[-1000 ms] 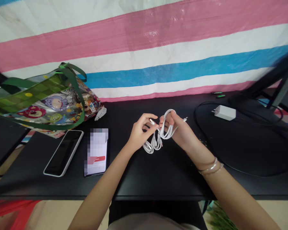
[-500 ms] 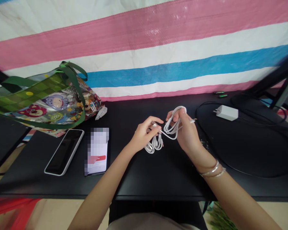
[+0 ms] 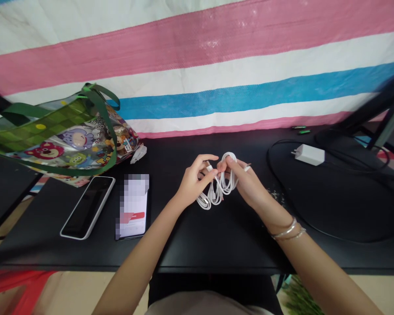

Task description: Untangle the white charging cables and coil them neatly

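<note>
- Two bare hands are what I watch from far away, and the head view, my only view, shows them over the middle of a black desk (image 3: 216, 249).
- The white cable (image 3: 216, 194) is held up in both hands in a few long loops. Its lowest loops are at the desk top, but I cannot tell if they touch it.
- The left hand (image 3: 193, 181) is closed in a pinch. Its fingers (image 3: 203, 159) hold a small white plug (image 3: 209, 167) on the cable.
- The right hand (image 3: 244, 183) is closed too. Its fingers (image 3: 228, 162) curl around the top of the loops, and a second small white plug (image 3: 248, 167) pokes out past them.
- So far the cable is gathered into loops. I see no tie or band on them, so that part is not done.
- To the left lie a shiny cartoon bag (image 3: 62, 140), a phone in a white case (image 3: 87, 208) and a phone with a blurred screen (image 3: 133, 205).
- To the right lie a white charger (image 3: 310, 154) with a black cord (image 3: 269, 164) and two small green things (image 3: 298, 129).
- A striped plastic sheet (image 3: 197, 74) hangs behind the desk.
</note>
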Motion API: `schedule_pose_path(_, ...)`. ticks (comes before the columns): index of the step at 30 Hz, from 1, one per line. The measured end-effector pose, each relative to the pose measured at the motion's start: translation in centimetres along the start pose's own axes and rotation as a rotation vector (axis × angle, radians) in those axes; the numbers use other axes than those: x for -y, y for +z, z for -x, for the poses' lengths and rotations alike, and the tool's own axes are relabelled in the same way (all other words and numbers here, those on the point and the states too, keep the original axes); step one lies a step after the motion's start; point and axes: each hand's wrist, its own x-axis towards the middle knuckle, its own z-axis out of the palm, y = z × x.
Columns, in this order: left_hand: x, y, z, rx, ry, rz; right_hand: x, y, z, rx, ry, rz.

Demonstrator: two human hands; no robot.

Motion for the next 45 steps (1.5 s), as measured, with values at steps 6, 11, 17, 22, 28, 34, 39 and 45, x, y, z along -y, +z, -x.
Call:
schedule_pose_path(6, 0.07, -0.03, 0.01, 0.000, 0.013, 0.039, 0.14, 0.18, 0.16, 0.054, 0.096, -0.010)
schedule_pose_path(11, -0.21, -0.15, 0.11, 0.018, -0.006, 0.035, -0.07, 0.22, 0.12, 0.088, 0.146, -0.021)
schedule_pose_path(17, -0.39, -0.16, 0.18, 0.019, -0.011, 0.010, -0.34, 0.20, 0.03, 0.093, 0.140, -0.036)
schedule_pose_path(22, -0.28, -0.09, 0.18, 0.014, 0.001, 0.017, -0.16, 0.24, 0.16, 0.107, 0.166, -0.041)
schedule_pose_path(28, -0.10, -0.07, 0.17, 0.013, 0.006, 0.009, -0.29, 0.11, 0.09, 0.138, 0.129, -0.014)
schedule_pose_path(34, -0.12, -0.09, 0.18, 0.016, -0.008, -0.008, -0.36, 0.12, 0.08, 0.112, 0.133, -0.006)
schedule_pose_path(39, -0.22, -0.09, 0.22, 0.015, -0.016, -0.048, -0.28, 0.14, 0.12, 0.106, 0.149, 0.005)
schedule_pose_path(45, -0.34, -0.06, 0.29, 0.013, -0.024, -0.081, -0.27, 0.22, 0.11, 0.097, 0.151, 0.003)
